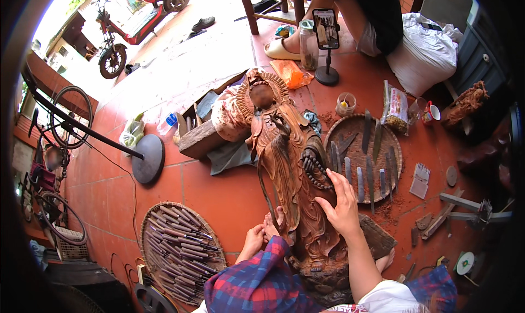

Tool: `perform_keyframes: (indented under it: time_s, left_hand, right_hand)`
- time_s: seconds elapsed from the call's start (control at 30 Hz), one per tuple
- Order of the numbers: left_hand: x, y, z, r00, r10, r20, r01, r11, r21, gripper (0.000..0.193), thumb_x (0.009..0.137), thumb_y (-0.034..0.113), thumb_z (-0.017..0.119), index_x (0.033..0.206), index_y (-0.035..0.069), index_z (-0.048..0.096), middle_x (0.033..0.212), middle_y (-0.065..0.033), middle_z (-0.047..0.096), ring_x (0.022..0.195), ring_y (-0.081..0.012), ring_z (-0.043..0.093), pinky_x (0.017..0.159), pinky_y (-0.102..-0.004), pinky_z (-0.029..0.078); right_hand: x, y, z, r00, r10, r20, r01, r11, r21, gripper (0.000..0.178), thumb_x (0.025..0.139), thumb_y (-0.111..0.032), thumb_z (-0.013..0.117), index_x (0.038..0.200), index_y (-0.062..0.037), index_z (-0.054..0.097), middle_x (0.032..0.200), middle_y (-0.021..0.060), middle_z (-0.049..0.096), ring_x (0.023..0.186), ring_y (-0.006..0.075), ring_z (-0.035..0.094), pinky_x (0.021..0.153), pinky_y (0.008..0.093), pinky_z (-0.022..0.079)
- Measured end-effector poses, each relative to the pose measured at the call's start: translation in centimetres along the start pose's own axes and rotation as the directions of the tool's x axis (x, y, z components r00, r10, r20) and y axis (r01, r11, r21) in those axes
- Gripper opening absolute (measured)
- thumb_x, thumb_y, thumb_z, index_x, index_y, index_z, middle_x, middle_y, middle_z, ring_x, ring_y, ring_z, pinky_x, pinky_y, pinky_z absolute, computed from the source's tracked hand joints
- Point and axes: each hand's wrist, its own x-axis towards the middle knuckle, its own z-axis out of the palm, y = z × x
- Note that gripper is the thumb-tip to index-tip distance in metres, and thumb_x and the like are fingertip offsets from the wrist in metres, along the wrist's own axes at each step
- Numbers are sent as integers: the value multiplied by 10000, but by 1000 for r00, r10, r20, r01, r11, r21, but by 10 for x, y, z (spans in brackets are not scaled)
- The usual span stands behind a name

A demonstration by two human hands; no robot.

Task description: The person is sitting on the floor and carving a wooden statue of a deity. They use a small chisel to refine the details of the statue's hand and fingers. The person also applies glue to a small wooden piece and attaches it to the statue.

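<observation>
A large carved wooden statue [290, 165] of a robed figure with a ridged halo and a string of carved beads [317, 173] leans back before me, its base towards me. Its upper end rests against a mottled cloth bundle [225, 113] on a wooden block [202, 139]. My right hand [343, 208] is raised beside the beads, fingers spread, holding nothing. Low on the statue's left side, my left hand [252, 242] has its fingers curled next to a bare foot [270, 226]; what it grips, if anything, is hidden.
Left is a round woven tray [147, 225] of many handled chisels; right, another tray [333, 128] holds flat files and blades. Beyond stand a phone on a stand [327, 75], a seated person's leg [298, 42] and a white sack [424, 56]. A round lamp base [148, 158] stands left.
</observation>
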Motion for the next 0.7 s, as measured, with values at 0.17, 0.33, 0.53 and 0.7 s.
perform_keyframes:
  time_s: [0.17,0.33,0.53,0.7]
  left_hand:
    - [-1,2,36,947,274,-168,-123,791,599,204,1021,89,521,1090,6,694,764,-11,683,608,-87,625,555,-242,519]
    - [-13,16,45,943,275,-187,-147,848,509,208,1018,95,535,1115,-3,692,789,-25,692,628,-95,638,562,-240,523]
    - [-17,29,38,984,84,-157,-32,952,306,218,1006,85,561,1153,-21,683,858,-46,706,698,-92,652,618,-242,543]
    - [-26,53,54,968,142,-206,-36,895,446,243,983,95,599,1172,-37,677,937,-82,734,785,-115,678,718,-263,563]
  right_hand:
    - [-2,7,-2,1000,16,-4,-16,999,-28,718,828,-185,782,1466,-121,460,1383,155,513,1249,380,511,1041,460,430]
    - [-1,4,-3,1000,23,-6,-23,1000,-11,715,828,-187,784,1465,-129,464,1384,155,512,1249,383,510,1041,463,431]
    - [-2,4,-1,1000,18,-12,-18,1000,-10,716,825,-188,787,1464,-135,467,1383,159,511,1249,385,508,1043,465,429]
    - [-2,5,-4,1000,25,-8,-25,1000,-8,716,826,-189,786,1465,-136,466,1384,162,509,1251,386,507,1045,465,427]
